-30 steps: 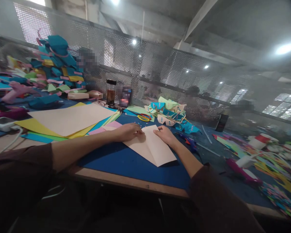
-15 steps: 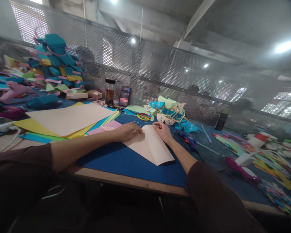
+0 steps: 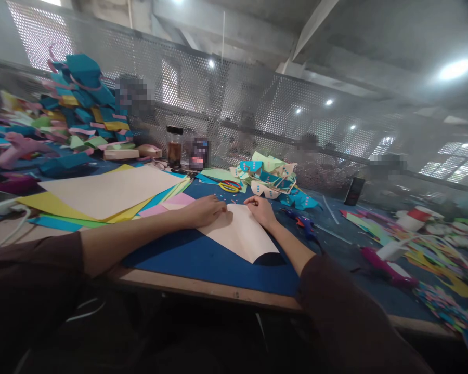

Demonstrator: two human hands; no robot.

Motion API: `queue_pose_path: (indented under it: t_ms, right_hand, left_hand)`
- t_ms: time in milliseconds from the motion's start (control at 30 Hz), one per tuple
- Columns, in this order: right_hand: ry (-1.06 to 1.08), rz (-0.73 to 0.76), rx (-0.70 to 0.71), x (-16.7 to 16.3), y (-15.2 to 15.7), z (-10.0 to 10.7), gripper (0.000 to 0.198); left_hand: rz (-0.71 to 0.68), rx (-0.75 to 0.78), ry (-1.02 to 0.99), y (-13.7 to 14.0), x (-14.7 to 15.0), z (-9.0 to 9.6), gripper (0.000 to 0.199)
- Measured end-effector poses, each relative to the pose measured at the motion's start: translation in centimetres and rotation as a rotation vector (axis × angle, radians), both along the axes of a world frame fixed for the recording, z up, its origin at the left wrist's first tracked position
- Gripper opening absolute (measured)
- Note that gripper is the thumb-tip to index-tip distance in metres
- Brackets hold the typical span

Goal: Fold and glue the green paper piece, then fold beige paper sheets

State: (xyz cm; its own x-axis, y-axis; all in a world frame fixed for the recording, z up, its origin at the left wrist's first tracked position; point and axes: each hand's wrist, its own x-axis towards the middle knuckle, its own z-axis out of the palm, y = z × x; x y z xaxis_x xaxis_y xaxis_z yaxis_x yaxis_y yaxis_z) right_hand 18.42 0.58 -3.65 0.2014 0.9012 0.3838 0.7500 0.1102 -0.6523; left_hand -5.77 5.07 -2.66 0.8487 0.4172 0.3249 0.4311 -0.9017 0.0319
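— Fingers first: grasping, or released?
— Left hand (image 3: 210,211): loosely curled, resting on the cream paper sheet (image 3: 253,234), any grip hidden. Right hand (image 3: 263,212): bent, fingertips by the far edge of the curl; impossible to tell whether pinching or merely touching.
— And the sheet?
— On the blue tabletop (image 3: 203,254), near the front, right side arched over rather than flat.
— Any trouble possible?
— Perhaps a stray crease, from slippage under the left; perhaps a curl springing open, from too light a hold on the right. Perhaps also a nudged glue gun (image 3: 304,224), just beside the right forearm (image 3: 294,248).
— Surface and surroundings?
— Wood-edged, with tiny paper scraps (image 3: 225,200) near yellow-and-red scissors (image 3: 229,191); coloured sheets (image 3: 113,189) stacked leftward. Behind, a perforated metal screen (image 3: 203,88); overhead, concrete ceiling (image 3: 351,52) and bright lamps (image 3: 456,69).
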Motion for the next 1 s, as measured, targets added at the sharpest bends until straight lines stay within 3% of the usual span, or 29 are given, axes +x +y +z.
queue_pose_path:
  t_ms: [600, 1000]
  right_hand:
    - [-0.12, -0.052, -0.068, -0.67, -0.78, 0.73, 0.016]
    - [-0.015, -0.029, -0.076, 0.12, -0.72, 0.76, 0.021]
  left_hand:
    - [0.032, 0.006, 0.038, -0.08, 0.04, 0.21, 0.029]
    - [0.017, -0.006, 0.01, 0.11, -0.11, 0.0, 0.029]
